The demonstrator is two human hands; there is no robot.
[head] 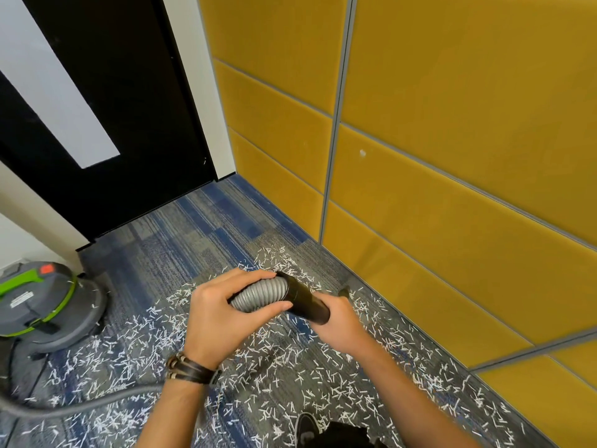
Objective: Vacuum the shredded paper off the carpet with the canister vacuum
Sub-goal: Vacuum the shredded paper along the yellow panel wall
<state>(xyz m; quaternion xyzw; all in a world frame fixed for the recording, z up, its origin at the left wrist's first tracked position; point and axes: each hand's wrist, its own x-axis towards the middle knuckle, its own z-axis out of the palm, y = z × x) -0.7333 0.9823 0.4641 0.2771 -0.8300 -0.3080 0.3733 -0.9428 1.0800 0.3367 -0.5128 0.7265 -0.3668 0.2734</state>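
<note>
So, both hands are up front over the floor, working the vacuum's hose end. The left hand (223, 315) is wrapped around the grey ribbed hose (261, 294), with the fingers curled over the top and the thumb underneath, a firm grip. The right hand (342, 321) grips the black tube (307, 302) from below. Its fingers are curled round the tube but mostly hidden behind it. Hose and tube meet between the two hands and are held level above the carpet (200, 231), not touching it. A dark tip pokes out past the right hand toward the wall base, too small to tell what it is. The hose trails back under the left forearm and off to the lower left. The canister vacuum (42, 305), grey with green trim and a red button, sits on the carpet at far left near the door (129, 108). Shredded paper (274, 367) is scattered thick across the carpet, under and around both hands, up to the canister's base and along the yellow wall panels (452, 156) on the right. The strip of carpet by the door looks free of shreds. There is a dark leather bracelet (190, 370) on the left wrist, and a black shoe (307, 428) shows at the bottom edge among the shreds.
</note>
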